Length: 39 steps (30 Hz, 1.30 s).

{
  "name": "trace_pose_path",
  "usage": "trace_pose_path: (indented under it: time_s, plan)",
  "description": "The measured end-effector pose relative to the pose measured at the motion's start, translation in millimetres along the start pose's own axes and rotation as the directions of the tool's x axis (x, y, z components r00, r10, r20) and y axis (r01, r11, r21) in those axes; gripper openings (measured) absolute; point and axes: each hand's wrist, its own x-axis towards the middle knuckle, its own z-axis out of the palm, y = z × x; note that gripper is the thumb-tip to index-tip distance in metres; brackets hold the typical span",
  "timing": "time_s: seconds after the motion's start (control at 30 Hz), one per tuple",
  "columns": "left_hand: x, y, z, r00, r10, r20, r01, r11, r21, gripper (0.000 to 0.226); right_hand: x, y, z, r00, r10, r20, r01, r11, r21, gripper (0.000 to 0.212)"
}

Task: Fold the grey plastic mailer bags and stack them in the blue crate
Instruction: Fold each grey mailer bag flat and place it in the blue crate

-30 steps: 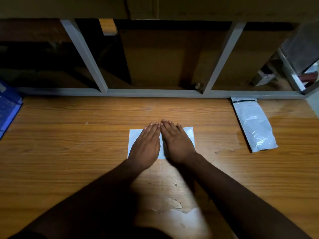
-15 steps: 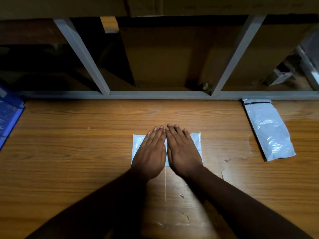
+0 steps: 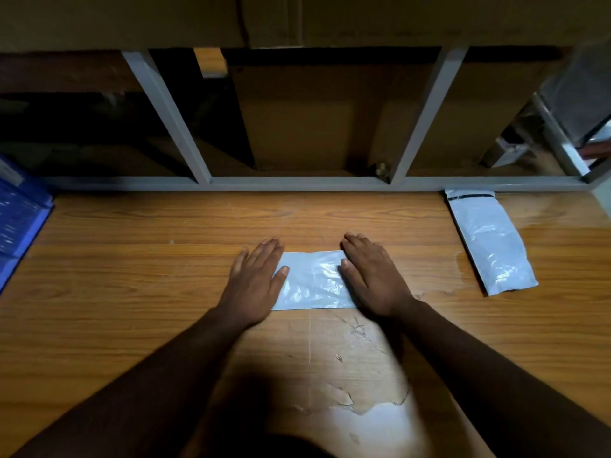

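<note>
Folded grey mailer bag (image 3: pixel 314 280) lies flat on the wooden table (image 3: pixel 132 292), between both flat, straight-fingered hands: left hand (image 3: pixel 253 285) presses its left end, right hand (image 3: pixel 372 276) its right end. Another mailer bag (image 3: pixel 491 241) lies far right; blue crate (image 3: pixel 20 216) far left.

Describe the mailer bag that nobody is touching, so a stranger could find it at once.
Start at the wooden table and follow the grey metal frame along its far edge to the right end. The untouched mailer bag lies there, slanting toward the person. Unlike the folded mailer bag pressed flat between the left hand and right hand, it is long, unfolded, with a dark strip at its far end.
</note>
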Motion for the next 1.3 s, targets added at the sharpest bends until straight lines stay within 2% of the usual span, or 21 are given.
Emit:
trace_pose_path:
  time_s: [0.1, 0.23, 0.3, 0.33, 0.4, 0.47, 0.53, 0.63, 0.7, 0.73, 0.77, 0.83, 0.9, 0.93, 1.0, 1.03, 1.1, 1.17, 1.3]
  plan:
    - [10.6, -17.5, -23.2, 0.999, -0.033, -0.020, 0.034, 0.998, 0.051, 0.063, 12.4, 10.2, -17.4, 0.998, -0.017, -0.055, 0.015, 0.999, -0.046, 0.040]
    - [24.6, -20.4, -52.1, 0.995, -0.079, 0.058, 0.081, 0.996, -0.039, 0.006, 24.0, -3.4, -38.8, 0.994, 0.104, 0.034, -0.107, 0.992, 0.073, 0.019]
    - [24.4, -17.6, -68.9, 0.999, -0.046, 0.023, 0.048, 0.996, -0.078, 0.009, 21.9, -10.9, -54.6, 0.994, 0.113, -0.010, -0.109, 0.977, 0.182, 0.016]
    - [22.5, -17.9, -77.7, 0.998, -0.036, -0.060, 0.030, 0.993, -0.111, 0.008, 18.1, -13.8, -63.7, 0.993, 0.084, -0.089, -0.063, 0.975, 0.213, 0.015]
    - [11.0, -18.2, -93.3, 0.965, -0.002, -0.263, -0.044, 0.985, -0.169, 0.006, 6.5, -18.2, -78.5, 0.950, -0.053, -0.308, 0.106, 0.982, 0.158, 0.020]
    - [-4.3, -16.3, -99.1, 0.916, 0.073, -0.395, -0.147, 0.976, -0.162, 0.009, -6.2, -21.3, -81.4, 0.880, -0.161, -0.447, 0.216, 0.974, 0.073, 0.022]
    - [-15.5, -13.6, -91.5, 0.906, 0.133, -0.401, -0.192, 0.975, -0.108, 0.011, -18.1, -21.3, -69.4, 0.875, -0.164, -0.456, 0.202, 0.979, 0.035, 0.020]
    - [-26.7, -18.3, -60.2, 0.947, 0.175, -0.268, -0.198, 0.978, -0.060, 0.011, -34.8, -15.3, -35.8, 0.945, -0.120, -0.306, 0.139, 0.989, 0.041, 0.025]
    - [-34.2, -25.6, -38.9, 0.974, 0.144, -0.173, -0.161, 0.983, -0.092, 0.013, -45.7, -9.9, -21.4, 0.971, -0.115, -0.212, 0.131, 0.989, 0.064, 0.027]
    - [-37.6, -28.6, -30.9, 0.985, 0.104, -0.139, -0.122, 0.984, -0.127, 0.016, -49.8, -9.3, -19.2, 0.969, -0.121, -0.215, 0.140, 0.987, 0.077, 0.025]
    - [-40.9, -29.0, -25.5, 0.989, 0.076, -0.129, -0.097, 0.983, -0.159, 0.019, -52.6, -11.1, -20.3, 0.959, -0.118, -0.258, 0.145, 0.985, 0.090, 0.020]
    - [-43.4, -23.7, -21.7, 0.977, 0.080, -0.200, -0.120, 0.973, -0.199, 0.018, -52.0, -22.2, -23.8, 0.899, -0.092, -0.428, 0.173, 0.973, 0.154, 0.012]
    - [-37.2, -10.3, -22.3, 0.949, 0.135, -0.285, -0.193, 0.963, -0.187, 0.011, -38.5, -41.1, -24.8, 0.843, -0.049, -0.536, 0.186, 0.961, 0.205, 0.018]
    - [-30.5, -3.0, -20.3, 0.939, 0.158, -0.304, -0.219, 0.960, -0.177, 0.013, -27.9, -50.1, -21.6, 0.854, -0.048, -0.518, 0.169, 0.967, 0.190, 0.023]
    - [-12.1, 13.3, -14.2, 0.946, 0.155, -0.284, -0.209, 0.963, -0.171, 0.029, -3.5, -60.0, -5.9, 0.940, -0.048, -0.338, 0.083, 0.992, 0.090, 0.039]
    - [-2.8, 20.2, -10.7, 0.959, 0.146, -0.242, -0.185, 0.971, -0.149, 0.041, 7.9, -61.5, 4.0, 0.974, -0.032, -0.226, 0.037, 0.999, 0.018, 0.046]
    - [11.7, 29.7, -0.6, 0.979, 0.150, -0.142, -0.161, 0.984, -0.074, 0.057, 23.7, -59.4, 21.6, 0.995, -0.006, -0.096, -0.005, 0.994, -0.106, 0.056]
    - [19.1, 30.3, 12.9, 0.984, 0.158, -0.087, -0.160, 0.987, -0.013, 0.062, 28.9, -54.7, 32.3, 0.998, -0.006, -0.062, -0.004, 0.987, -0.160, 0.060]
    - [20.3, 25.2, 31.2, 0.983, 0.156, -0.093, -0.151, 0.987, 0.063, 0.059, 28.0, -49.9, 39.4, 0.998, -0.018, -0.060, 0.005, 0.979, -0.204, 0.059]
